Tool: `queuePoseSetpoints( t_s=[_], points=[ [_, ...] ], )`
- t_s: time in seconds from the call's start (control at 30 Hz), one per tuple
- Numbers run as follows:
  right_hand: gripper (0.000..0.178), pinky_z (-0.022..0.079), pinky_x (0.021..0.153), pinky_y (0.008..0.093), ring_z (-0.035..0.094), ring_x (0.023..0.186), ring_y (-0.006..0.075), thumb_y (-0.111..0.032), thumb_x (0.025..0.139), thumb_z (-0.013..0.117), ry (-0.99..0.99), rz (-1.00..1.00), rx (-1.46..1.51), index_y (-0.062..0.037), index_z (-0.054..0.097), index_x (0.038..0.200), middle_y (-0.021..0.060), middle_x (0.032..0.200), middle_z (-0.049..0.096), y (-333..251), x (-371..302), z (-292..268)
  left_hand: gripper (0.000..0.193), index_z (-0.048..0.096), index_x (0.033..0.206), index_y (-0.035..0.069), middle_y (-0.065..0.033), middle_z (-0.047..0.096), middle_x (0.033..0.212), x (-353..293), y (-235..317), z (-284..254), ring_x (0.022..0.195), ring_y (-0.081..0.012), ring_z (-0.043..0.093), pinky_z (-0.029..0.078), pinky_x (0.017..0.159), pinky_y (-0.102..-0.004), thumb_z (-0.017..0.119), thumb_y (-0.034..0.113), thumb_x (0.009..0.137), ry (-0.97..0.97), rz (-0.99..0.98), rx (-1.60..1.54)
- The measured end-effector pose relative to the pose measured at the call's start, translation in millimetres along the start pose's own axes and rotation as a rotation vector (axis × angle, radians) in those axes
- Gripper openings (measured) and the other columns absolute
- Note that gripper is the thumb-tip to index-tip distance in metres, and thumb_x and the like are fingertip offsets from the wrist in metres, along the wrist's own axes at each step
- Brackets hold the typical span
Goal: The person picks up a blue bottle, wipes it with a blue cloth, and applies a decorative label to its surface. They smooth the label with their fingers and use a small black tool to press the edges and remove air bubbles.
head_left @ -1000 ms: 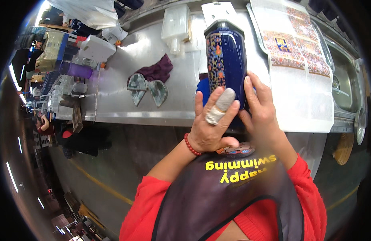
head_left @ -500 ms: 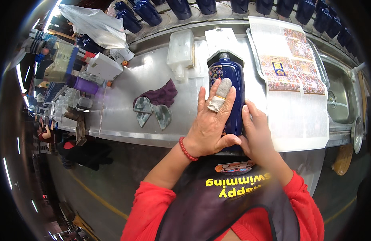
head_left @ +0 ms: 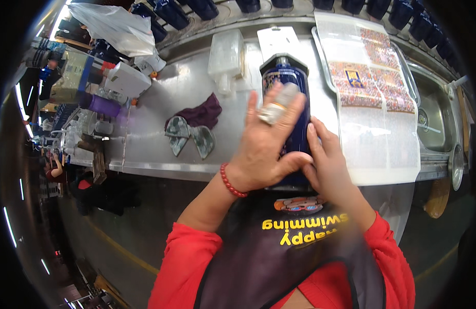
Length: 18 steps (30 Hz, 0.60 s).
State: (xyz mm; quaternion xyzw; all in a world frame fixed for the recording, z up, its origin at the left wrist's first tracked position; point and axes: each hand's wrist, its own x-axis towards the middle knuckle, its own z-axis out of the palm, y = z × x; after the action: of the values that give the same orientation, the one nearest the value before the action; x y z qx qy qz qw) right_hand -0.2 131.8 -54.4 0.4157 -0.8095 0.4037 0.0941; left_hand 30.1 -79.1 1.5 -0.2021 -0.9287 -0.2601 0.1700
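In the head view, a dark blue, glossy, straight-sided bottle [head_left: 301,116] is located in front of the person at the near edge of the metal table [head_left: 145,147], its neck pointed away. The left hand [head_left: 266,144] is spread over the upper face, its fingers apart and blurred; a grey-white, soft-looking finger cover [head_left: 275,110] is worn on one finger. The right hand [head_left: 328,159] is set along the bottle's right side; whether it is closed around the underside cannot be told. For sound work, it is judged that the bottle should be braced steadily by the right hand, and that even, flat pressure should be applied by the left, without nails being dragged across the coloured pattern. To the right, a thin, whitish sheet with patterned panels [head_left: 372,129] is noted; to the left, a crumpled purple cloth [head_left: 209,110] and mottled grey-green, fan-shaped pieces [head_left: 202,142].
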Motion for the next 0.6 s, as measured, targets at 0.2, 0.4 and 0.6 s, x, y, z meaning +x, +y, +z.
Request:
queuePoseSetpoints(
  t_s=[0.2, 0.4, 0.6],
  points=[
    [0.092, 0.042, 0.113, 0.0469, 0.047, 0.136, 0.0440, 0.010, 0.069, 0.071, 0.017, 0.004, 0.007, 0.0029, 0.038, 0.155, 0.0263, 0.155, 0.040, 3, -5, 4, 0.107, 0.032, 0.158, -0.004, -0.0268, 0.037, 0.160, -54, 8, 20, 0.151, -0.0493, 0.026, 0.005, 0.123, -0.0603, 0.042, 0.079, 0.092, 0.029, -0.109, 0.073],
    [0.086, 0.045, 0.108, 0.0473, 0.051, 0.130, 0.0447, 0.005, 0.069, 0.075, 0.022, -0.043, -0.038, 0.0061, 0.044, 0.149, 0.0269, 0.151, 0.044, 5, -1, 2, 0.076, 0.060, 0.143, 0.006, -0.0168, 0.058, 0.147, -70, 32, 33, 0.147, -0.0376, 0.042, 0.008, 0.126, -0.0571, 0.041, 0.067, 0.101, -0.052, 0.122, 0.082],
    [0.056, 0.057, 0.093, 0.0390, 0.071, 0.106, 0.0349, 0.015, 0.080, 0.067, -0.043, -0.072, 0.084, 0.0021, 0.058, 0.133, 0.0212, 0.118, 0.070, 9, 10, -49, 0.071, 0.049, 0.147, -0.007, -0.0276, 0.051, 0.149, -80, 10, 29, 0.144, -0.0469, 0.042, 0.014, 0.124, -0.0551, 0.069, 0.036, 0.095, 0.281, -0.123, -0.121]
  ],
)
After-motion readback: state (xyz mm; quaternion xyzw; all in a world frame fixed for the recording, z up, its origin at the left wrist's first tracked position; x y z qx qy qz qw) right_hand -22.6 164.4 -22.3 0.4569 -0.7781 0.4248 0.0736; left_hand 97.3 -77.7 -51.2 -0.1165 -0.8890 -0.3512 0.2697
